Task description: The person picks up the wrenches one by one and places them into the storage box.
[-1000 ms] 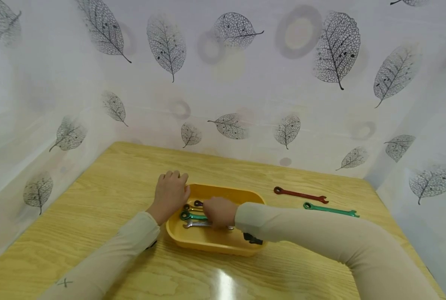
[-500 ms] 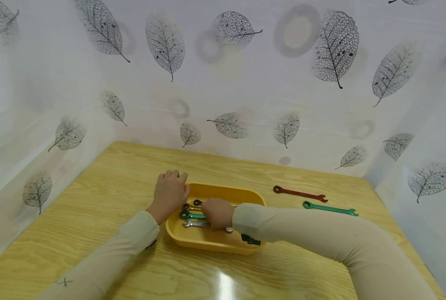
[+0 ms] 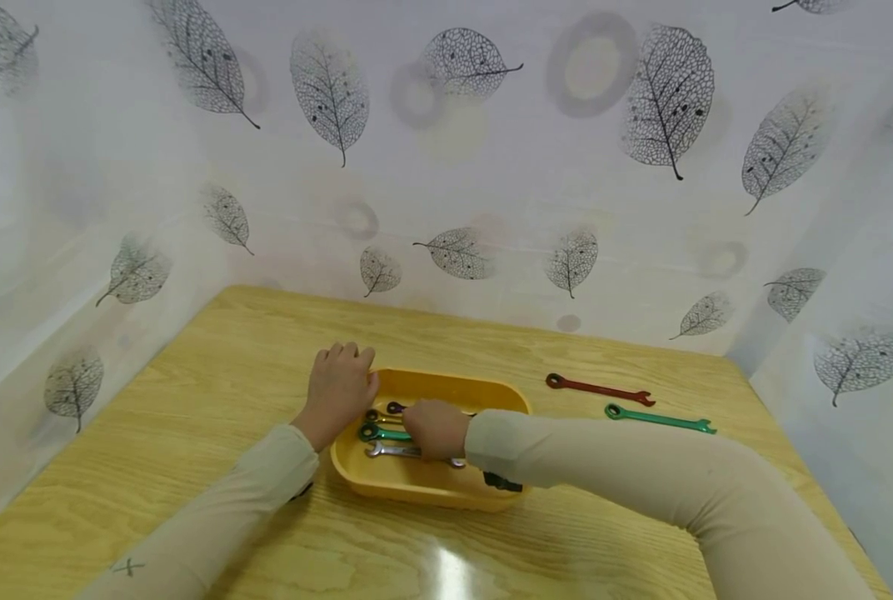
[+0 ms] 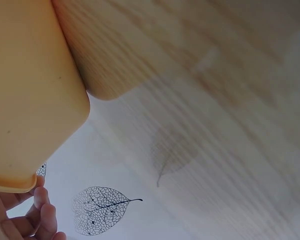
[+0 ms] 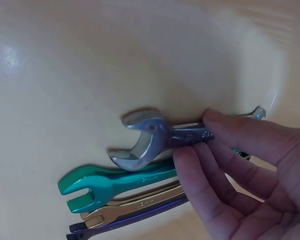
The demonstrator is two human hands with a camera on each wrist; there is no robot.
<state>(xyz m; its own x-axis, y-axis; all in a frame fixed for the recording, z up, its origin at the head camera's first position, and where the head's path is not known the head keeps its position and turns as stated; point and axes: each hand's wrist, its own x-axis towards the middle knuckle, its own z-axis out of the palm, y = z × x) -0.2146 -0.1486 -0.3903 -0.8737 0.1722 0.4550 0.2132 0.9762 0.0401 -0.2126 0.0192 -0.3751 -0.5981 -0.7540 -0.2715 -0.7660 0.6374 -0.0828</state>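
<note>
A yellow plastic bin (image 3: 416, 492) stands on the table, and my left hand (image 3: 339, 383) holds its rim at the back left corner. The left wrist view shows the curled fingers (image 4: 46, 220) at that rim. Inside the bin, my right hand (image 3: 436, 429) pinches a silver combination wrench (image 5: 177, 136) between thumb and fingers. Side by side with it lie a green wrench (image 5: 97, 190), a gold wrench (image 5: 140, 204) and a purple wrench (image 5: 120, 224). In the head view the right hand covers their middles.
Outside the bin, to its right, a red wrench (image 3: 600, 389) and another green wrench (image 3: 660, 418) lie on the wooden table (image 3: 266, 533). A leaf-patterned curtain (image 3: 461, 167) rises behind the table and along both sides.
The right hand has shifted slightly left within the bin over the last second and is nearly still now. The left hand stays at the rim.
</note>
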